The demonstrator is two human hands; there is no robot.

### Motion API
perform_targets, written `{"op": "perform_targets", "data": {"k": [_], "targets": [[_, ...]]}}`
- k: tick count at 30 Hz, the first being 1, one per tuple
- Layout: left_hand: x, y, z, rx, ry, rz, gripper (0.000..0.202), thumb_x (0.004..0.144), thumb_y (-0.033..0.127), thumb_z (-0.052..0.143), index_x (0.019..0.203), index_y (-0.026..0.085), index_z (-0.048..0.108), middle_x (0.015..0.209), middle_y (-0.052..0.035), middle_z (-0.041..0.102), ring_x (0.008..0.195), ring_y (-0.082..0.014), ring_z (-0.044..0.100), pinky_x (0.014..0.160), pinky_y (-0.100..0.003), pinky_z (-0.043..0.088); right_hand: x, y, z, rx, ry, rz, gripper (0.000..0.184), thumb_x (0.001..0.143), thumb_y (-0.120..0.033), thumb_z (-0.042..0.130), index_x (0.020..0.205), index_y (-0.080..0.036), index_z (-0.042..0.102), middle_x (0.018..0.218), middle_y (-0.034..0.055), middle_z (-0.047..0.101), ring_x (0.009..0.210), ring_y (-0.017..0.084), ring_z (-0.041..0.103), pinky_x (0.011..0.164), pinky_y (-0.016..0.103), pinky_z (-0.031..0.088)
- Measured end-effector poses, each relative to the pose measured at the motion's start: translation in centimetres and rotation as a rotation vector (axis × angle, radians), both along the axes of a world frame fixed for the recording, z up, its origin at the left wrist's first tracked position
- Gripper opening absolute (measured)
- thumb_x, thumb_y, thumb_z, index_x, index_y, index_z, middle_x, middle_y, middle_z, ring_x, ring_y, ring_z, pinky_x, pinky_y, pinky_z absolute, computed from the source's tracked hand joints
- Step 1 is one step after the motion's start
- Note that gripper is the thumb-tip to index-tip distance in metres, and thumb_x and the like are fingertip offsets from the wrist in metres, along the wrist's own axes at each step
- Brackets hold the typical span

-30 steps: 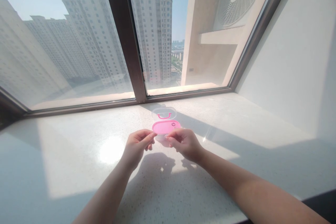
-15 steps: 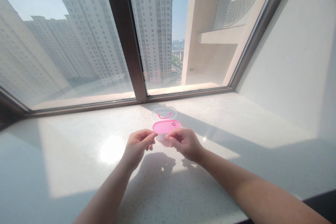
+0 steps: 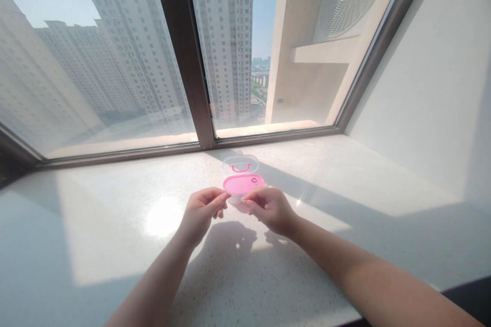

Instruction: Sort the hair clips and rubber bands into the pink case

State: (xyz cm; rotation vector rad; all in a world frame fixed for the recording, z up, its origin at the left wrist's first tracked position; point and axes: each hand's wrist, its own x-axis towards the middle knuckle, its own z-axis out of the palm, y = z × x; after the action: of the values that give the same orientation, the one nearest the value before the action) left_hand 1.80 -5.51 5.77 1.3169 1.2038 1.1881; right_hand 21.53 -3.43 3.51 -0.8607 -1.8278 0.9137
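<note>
A small oval pink box (image 3: pixel 241 184) stands on the pale speckled sill, its clear lid (image 3: pixel 226 164) with a pink handle (image 3: pixel 241 170) tipped back behind it. Inside, toward the right, shows a small dark ring-like shape (image 3: pixel 253 181). My left hand (image 3: pixel 207 207) is closed in a pinch just before the box's left front edge. Opposite it, my right hand (image 3: pixel 270 208) pinches thumb to forefinger near the right front. A tiny pale spot shows at the right fingertips. What either pinch holds, if anything, is too small to make out.
The speckled sill (image 3: pixel 115 245) carries bright sunlight and the shadows of my hands. Behind the box runs a brown window frame (image 3: pixel 205 135) with glass on both sides of its post. A white wall (image 3: pixel 425 82) closes the right side.
Both hands keep the same pinched pose before the box. Only the view has shifted very slightly.
</note>
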Motion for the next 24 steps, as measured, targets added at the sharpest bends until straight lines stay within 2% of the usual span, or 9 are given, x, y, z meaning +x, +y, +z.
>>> {"op": "perform_targets", "data": {"k": [9, 24], "targets": [[0.19, 0.02, 0.13, -0.006, -0.002, 0.001, 0.021, 0.077, 0.032, 0.067, 0.07, 0.013, 0.067, 0.058, 0.0002, 0.057, 0.049, -0.0091, 0.047, 0.048, -0.022, 0.035, 0.04, 0.15, 0.02, 0.068, -0.042, -0.025, 0.015, 0.083, -0.019, 0.058, 0.075, -0.014, 0.07, 0.061, 0.0024, 0.065, 0.053, 0.012, 0.054, 0.051, 0.022, 0.041], [0.08, -0.02, 0.07, -0.011, 0.012, -0.001, 0.022, 0.077, 0.034, 0.067, 0.071, 0.013, 0.067, 0.058, -0.0001, 0.057, 0.05, -0.0102, 0.047, 0.049, -0.023, 0.035, 0.26, 0.29, -0.03, 0.09, -0.061, -0.032, 0.015, 0.082, -0.017, 0.057, 0.076, -0.015, 0.071, 0.063, 0.0022, 0.067, 0.055, 0.012, 0.055, 0.053, 0.022, 0.043]]}}
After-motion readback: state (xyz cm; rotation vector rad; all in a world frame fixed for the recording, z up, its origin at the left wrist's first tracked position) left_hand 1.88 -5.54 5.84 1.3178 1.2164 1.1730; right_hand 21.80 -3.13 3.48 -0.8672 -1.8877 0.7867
